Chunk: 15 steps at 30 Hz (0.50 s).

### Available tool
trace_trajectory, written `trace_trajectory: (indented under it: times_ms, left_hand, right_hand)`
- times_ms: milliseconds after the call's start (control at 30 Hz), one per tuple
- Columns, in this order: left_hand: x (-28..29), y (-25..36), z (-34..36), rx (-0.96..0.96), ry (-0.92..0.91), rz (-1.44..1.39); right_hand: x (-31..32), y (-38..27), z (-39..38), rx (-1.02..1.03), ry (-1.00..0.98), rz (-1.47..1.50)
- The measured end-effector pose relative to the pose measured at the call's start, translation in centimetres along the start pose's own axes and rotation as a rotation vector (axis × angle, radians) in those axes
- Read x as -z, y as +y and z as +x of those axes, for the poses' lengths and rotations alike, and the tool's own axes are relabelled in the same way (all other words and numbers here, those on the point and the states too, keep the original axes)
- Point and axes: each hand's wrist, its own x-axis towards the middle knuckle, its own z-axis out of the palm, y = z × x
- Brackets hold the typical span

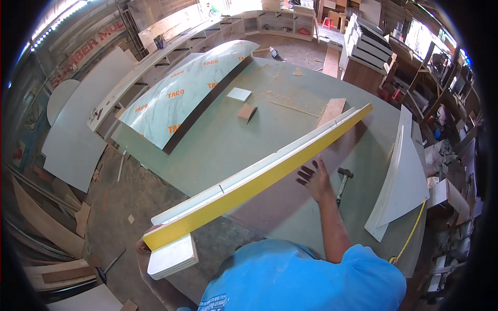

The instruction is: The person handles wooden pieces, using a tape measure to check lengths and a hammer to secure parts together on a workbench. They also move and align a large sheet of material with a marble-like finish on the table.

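A long white board with a yellow edge face (280, 168) runs diagonally over the grey-green worktable (249, 171), with a short white-topped block (168, 256) under its near end. My left hand (144, 248) grips that near end, fingers partly hidden behind it. My right hand (317, 179) is open, fingers spread, just below the yellow face; whether it touches anything I cannot tell. A hammer (343, 181) lies right of that hand. A brown strip (334, 106) shows beneath the board's far end.
A marble-patterned sheet (187, 93) and small offcuts (238, 94) lie on the table. Curved white panels (394, 181) and a yellow tape measure (415, 228) sit at right. A curved shelving unit (280, 23), leaning panels (78, 145) and timber scraps (52, 217) surround the table.
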Motion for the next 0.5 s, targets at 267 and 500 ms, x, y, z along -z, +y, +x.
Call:
trace_trajectory:
  times_ms: [267,500]
  left_hand:
    - [-0.4,-1.3,-1.7,0.086,-0.083,0.060]
    - [0.0,-6.5,-4.3,0.047,0.034,0.101]
  right_hand:
    - [-6.6,0.4,1.3,0.260,0.166,-0.053]
    - [-5.6,2.9,2.2,0.251,0.268,-0.145]
